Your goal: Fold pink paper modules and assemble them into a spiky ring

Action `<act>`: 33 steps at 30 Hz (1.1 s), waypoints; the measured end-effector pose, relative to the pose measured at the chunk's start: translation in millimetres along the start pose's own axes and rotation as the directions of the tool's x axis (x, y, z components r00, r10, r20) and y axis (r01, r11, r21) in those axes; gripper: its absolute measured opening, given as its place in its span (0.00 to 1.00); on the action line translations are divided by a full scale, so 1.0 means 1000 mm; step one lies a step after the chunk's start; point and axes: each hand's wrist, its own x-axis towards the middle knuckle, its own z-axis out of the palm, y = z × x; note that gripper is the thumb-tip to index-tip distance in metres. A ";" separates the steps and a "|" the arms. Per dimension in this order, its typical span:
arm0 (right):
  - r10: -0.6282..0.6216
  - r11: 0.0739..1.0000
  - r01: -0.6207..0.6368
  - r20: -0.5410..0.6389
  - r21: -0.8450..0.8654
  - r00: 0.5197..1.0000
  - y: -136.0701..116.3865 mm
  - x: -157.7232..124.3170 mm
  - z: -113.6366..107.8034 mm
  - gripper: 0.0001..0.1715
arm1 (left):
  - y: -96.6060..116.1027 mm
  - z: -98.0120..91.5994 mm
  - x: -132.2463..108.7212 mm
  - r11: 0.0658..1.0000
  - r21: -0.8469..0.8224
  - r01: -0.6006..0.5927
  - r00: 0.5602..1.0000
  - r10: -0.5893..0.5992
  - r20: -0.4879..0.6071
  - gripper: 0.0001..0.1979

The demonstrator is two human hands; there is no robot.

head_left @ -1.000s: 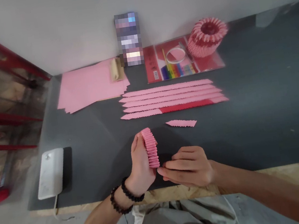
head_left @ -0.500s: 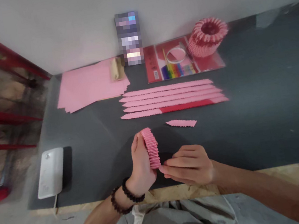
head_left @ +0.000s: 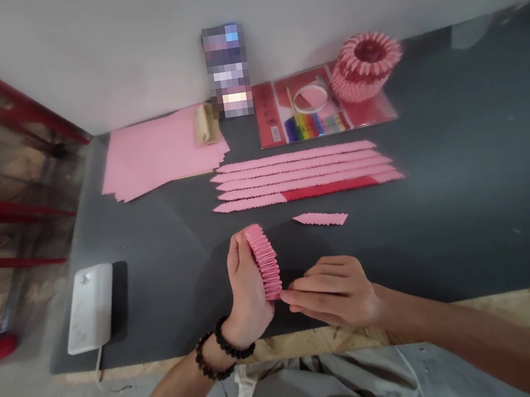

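My left hand (head_left: 249,286), with dark beaded bracelets at the wrist, is closed round a curved pink folded-paper band (head_left: 266,263). Its many narrow folded pieces stand side by side, and the far side of the band is hidden by my palm. At the band's lower right edge, the fingertips of my right hand (head_left: 334,290) are pinched together and touch it. Beyond my hands lies a short pink folded-paper strip (head_left: 321,219). Farther back, several long pink folded-paper strips (head_left: 298,175) lie in parallel rows, the nearest with a red section.
A pink and red folded-paper vase (head_left: 365,69) stands on a red craft kit packet (head_left: 266,116) at the back. Pink paper sheets (head_left: 150,155) lie left of it, by a blurred-out upright device (head_left: 227,71) against the wall. A white power bank (head_left: 90,308) with a cable sits at left.
My left hand and the paper band have shifted slightly left and the band leans a little more. My right hand stays pinched at its lower edge, moving only slightly left.
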 end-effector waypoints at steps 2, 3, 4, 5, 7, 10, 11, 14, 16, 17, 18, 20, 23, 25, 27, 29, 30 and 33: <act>-0.004 1.000 0.004 -0.015 0.004 1.000 -0.001 0.000 0.000 0.15 | -0.001 0.000 0.001 1.000 0.003 0.002 1.000 -0.002 0.000 0.13; -0.005 1.000 0.005 -0.026 0.006 1.000 -0.001 0.000 0.000 0.15 | -0.001 0.000 0.001 1.000 0.005 0.005 1.000 -0.005 0.000 0.13; -0.004 1.000 0.004 -0.033 0.006 0.999 -0.001 0.001 -0.001 0.16 | -0.001 0.000 0.001 1.000 0.005 0.007 1.000 -0.007 -0.001 0.13; -0.001 1.000 0.002 -0.033 0.005 0.999 -0.001 0.001 -0.001 0.16 | -0.001 -0.001 0.001 1.000 0.008 0.005 1.000 -0.005 0.000 0.13; 0.004 1.000 -0.004 -0.017 -0.001 1.000 0.000 0.001 -0.001 0.19 | -0.001 -0.001 0.002 1.000 0.014 -0.004 1.000 0.004 0.005 0.13; 0.004 1.000 -0.004 -0.008 0.001 1.000 0.001 0.000 -0.001 0.19 | -0.002 -0.002 0.001 1.000 0.016 -0.012 1.000 0.011 0.016 0.13; 0.005 1.000 -0.005 -0.013 0.006 1.000 0.001 0.001 -0.001 0.18 | -0.002 -0.002 0.001 1.000 0.015 -0.012 1.000 0.011 0.018 0.13; 0.007 1.000 -0.007 -0.021 0.019 1.000 0.001 0.003 -0.002 0.15 | -0.003 -0.002 0.001 1.000 0.018 -0.014 1.000 0.014 0.014 0.14; -0.001 1.000 0.002 -0.030 0.018 1.000 0.001 0.006 -0.003 0.15 | -0.003 -0.002 0.000 1.000 0.024 -0.011 1.000 0.011 0.012 0.14; -0.002 1.000 0.002 -0.033 0.014 0.999 0.000 0.007 -0.004 0.15 | -0.003 -0.002 0.000 1.000 0.025 -0.008 1.000 0.008 0.015 0.14; -0.002 1.000 0.003 -0.037 0.007 0.999 0.000 0.008 -0.004 0.15 | -0.004 -0.001 -0.001 1.000 0.025 -0.007 1.000 0.006 0.022 0.14; 0.000 1.000 0.000 -0.037 -0.010 0.999 0.001 0.009 -0.004 0.15 | -0.004 -0.001 -0.002 1.000 0.025 -0.006 0.999 0.005 0.032 0.14; 0.007 1.000 -0.008 -0.038 -0.027 0.999 0.002 0.009 -0.003 0.14 | -0.004 -0.001 -0.003 1.000 0.025 -0.002 0.999 0.001 0.033 0.15; 0.013 1.000 -0.014 -0.040 -0.028 0.999 0.002 0.008 -0.002 0.13 | -0.005 -0.001 -0.002 1.000 0.022 0.000 0.999 -0.001 0.032 0.15; 0.018 1.000 -0.019 -0.053 -0.012 0.998 0.002 0.008 -0.002 0.12 | -0.005 -0.001 -0.002 1.000 0.025 -0.007 0.999 0.006 0.034 0.15; 0.026 1.000 -0.025 -0.072 0.006 0.997 0.002 0.008 -0.002 0.13 | -0.005 -0.002 -0.002 0.999 0.030 -0.014 0.999 0.013 0.045 0.14; 0.031 0.999 -0.030 -0.076 0.011 0.997 0.001 0.007 -0.002 0.14 | -0.006 -0.002 -0.002 0.999 0.031 -0.016 0.999 0.014 0.052 0.14; 0.042 0.999 -0.042 -0.056 0.008 0.998 0.001 0.007 -0.003 0.16 | -0.007 -0.002 -0.003 1.000 0.021 -0.023 0.997 0.022 0.070 0.16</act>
